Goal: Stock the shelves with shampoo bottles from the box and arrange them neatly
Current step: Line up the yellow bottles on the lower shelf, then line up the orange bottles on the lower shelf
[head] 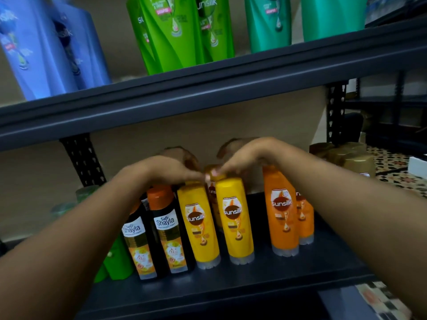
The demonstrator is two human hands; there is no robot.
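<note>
Two yellow Sunsilk bottles stand side by side on the dark lower shelf (288, 280). My left hand (166, 169) reaches in from the left, its fingers closed over the top of the left yellow bottle (198, 225). My right hand (249, 155) comes from the right and pinches the cap of the right yellow bottle (233, 218). The fingertips of both hands nearly meet above the bottles. Behind them stands another yellow bottle (211, 190), mostly hidden. The box is not in view.
Two orange Sunsilk bottles (283, 213) stand to the right, black Safi Shayla bottles (171, 229) and green bottles (117, 259) to the left. Brown caps (182, 155) show at the back. The upper shelf (208, 93) carries blue (46, 49), green (175, 31) and teal bottles (268, 21).
</note>
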